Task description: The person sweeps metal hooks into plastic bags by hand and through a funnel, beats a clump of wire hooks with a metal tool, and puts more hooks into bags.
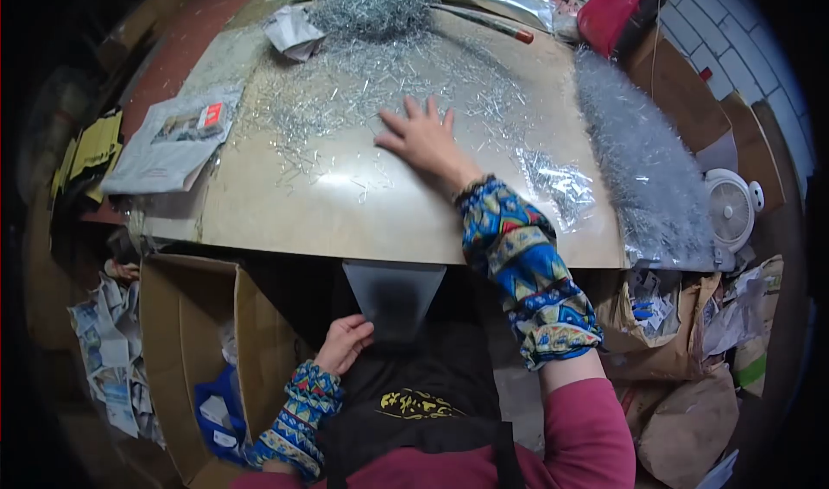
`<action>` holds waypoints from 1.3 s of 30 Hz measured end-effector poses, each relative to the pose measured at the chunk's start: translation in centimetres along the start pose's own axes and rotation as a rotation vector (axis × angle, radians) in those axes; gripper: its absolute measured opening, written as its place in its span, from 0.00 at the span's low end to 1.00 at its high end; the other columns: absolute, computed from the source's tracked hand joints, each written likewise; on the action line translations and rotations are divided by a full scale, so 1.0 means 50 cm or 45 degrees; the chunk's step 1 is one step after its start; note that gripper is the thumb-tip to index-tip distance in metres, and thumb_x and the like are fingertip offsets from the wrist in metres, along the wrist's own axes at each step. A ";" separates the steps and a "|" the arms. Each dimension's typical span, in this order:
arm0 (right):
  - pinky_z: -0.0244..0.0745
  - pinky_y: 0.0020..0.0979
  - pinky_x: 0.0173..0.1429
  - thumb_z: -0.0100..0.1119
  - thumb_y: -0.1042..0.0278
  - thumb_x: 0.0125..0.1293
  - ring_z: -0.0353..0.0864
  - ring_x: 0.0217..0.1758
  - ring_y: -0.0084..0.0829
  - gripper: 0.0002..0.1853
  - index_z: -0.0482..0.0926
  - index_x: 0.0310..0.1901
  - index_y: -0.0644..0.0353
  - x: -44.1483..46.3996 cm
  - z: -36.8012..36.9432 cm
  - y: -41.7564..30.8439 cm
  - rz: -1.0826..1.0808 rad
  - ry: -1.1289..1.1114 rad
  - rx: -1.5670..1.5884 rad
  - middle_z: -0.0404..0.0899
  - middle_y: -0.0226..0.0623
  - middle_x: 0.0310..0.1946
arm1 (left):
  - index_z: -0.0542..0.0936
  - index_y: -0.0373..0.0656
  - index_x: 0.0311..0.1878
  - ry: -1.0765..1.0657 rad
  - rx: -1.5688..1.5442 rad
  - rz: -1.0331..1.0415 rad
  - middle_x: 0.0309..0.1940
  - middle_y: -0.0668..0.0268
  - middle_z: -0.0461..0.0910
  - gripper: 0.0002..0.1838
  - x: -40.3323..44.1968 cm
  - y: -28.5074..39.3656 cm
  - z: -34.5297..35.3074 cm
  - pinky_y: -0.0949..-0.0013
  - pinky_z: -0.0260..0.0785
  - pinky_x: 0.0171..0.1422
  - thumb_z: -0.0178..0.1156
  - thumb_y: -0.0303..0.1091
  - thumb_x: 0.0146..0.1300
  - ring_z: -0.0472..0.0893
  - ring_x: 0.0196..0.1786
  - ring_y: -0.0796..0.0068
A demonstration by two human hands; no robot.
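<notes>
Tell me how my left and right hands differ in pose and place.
The right hand is at the tabletop; the left hand is below its front edge.
The right hand's fingers are spread; the left hand's are bent at the edge of the grey container.
Shared: both hands are bare, with patterned sleeves above the wrists.

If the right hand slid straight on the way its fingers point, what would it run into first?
The right hand would probably meet loose silver strips scattered just ahead of it, with the bushy silver heap beyond; depth is hard to judge.
</notes>
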State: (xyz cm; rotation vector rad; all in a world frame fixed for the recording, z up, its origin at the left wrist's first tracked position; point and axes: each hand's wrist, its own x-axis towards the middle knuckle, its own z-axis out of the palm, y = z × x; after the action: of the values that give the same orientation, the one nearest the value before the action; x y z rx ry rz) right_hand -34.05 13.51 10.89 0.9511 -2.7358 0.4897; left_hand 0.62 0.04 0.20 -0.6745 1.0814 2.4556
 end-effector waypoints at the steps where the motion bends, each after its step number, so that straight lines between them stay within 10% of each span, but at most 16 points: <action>1: 0.48 0.77 0.67 0.49 0.44 0.72 0.53 0.73 0.68 0.25 0.71 0.66 0.42 -0.018 0.011 -0.011 -0.047 0.008 0.010 0.61 0.49 0.70 | 0.81 0.38 0.46 -0.037 -0.027 0.005 0.43 0.68 0.83 0.07 0.001 -0.006 -0.012 0.75 0.78 0.48 0.62 0.26 0.67 0.83 0.44 0.80; 7: 0.48 0.68 0.73 0.53 0.54 0.72 0.57 0.74 0.60 0.18 0.78 0.60 0.46 -0.141 -0.042 -0.008 -0.139 -0.083 0.343 0.66 0.51 0.68 | 0.78 0.40 0.51 -0.149 -0.307 0.000 0.49 0.66 0.82 0.10 0.016 -0.021 -0.001 0.63 0.77 0.58 0.60 0.28 0.69 0.82 0.51 0.74; 11: 0.51 0.60 0.74 0.49 0.58 0.74 0.60 0.72 0.59 0.20 0.74 0.63 0.54 -0.129 -0.053 0.072 -0.026 0.329 -0.272 0.67 0.53 0.67 | 0.76 0.41 0.56 -0.227 -0.387 -0.043 0.56 0.63 0.80 0.15 0.016 -0.023 0.008 0.53 0.73 0.66 0.59 0.36 0.71 0.79 0.60 0.68; 18: 0.66 0.40 0.66 0.50 0.60 0.74 0.70 0.68 0.46 0.22 0.71 0.65 0.63 -0.118 -0.154 0.031 0.559 -0.032 0.788 0.71 0.57 0.62 | 0.68 0.41 0.67 -0.313 -0.334 -0.057 0.63 0.57 0.75 0.27 0.019 -0.043 -0.010 0.49 0.71 0.68 0.59 0.45 0.70 0.76 0.64 0.61; 24: 0.53 0.51 0.76 0.54 0.48 0.71 0.63 0.73 0.53 0.28 0.72 0.66 0.56 -0.091 -0.018 -0.002 -0.055 0.114 0.160 0.68 0.56 0.66 | 0.65 0.46 0.70 -0.598 -0.439 -0.176 0.67 0.51 0.69 0.29 0.005 -0.023 0.029 0.46 0.69 0.70 0.61 0.37 0.69 0.73 0.67 0.52; 31: 0.58 0.50 0.74 0.50 0.61 0.73 0.64 0.72 0.52 0.19 0.75 0.60 0.59 -0.174 0.020 -0.181 -0.190 0.150 0.231 0.68 0.52 0.66 | 0.78 0.22 0.52 -0.186 -0.065 -0.280 0.52 0.45 0.80 0.12 0.014 -0.040 0.024 0.71 0.78 0.62 0.54 0.14 0.66 0.82 0.56 0.62; 39: 0.66 0.49 0.69 0.58 0.64 0.67 0.67 0.68 0.59 0.22 0.74 0.59 0.66 -0.362 -0.088 -0.272 -0.115 -0.029 0.164 0.70 0.63 0.62 | 0.82 0.26 0.46 -0.244 -0.031 -0.252 0.49 0.51 0.83 0.11 0.038 -0.068 -0.025 0.67 0.77 0.62 0.54 0.13 0.63 0.84 0.52 0.63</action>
State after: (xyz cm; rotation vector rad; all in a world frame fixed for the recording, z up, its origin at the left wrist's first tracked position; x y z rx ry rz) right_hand -11.14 15.34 12.89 1.1120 -2.6941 0.6489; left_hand 1.12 1.50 -3.58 -0.5138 0.8699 2.3115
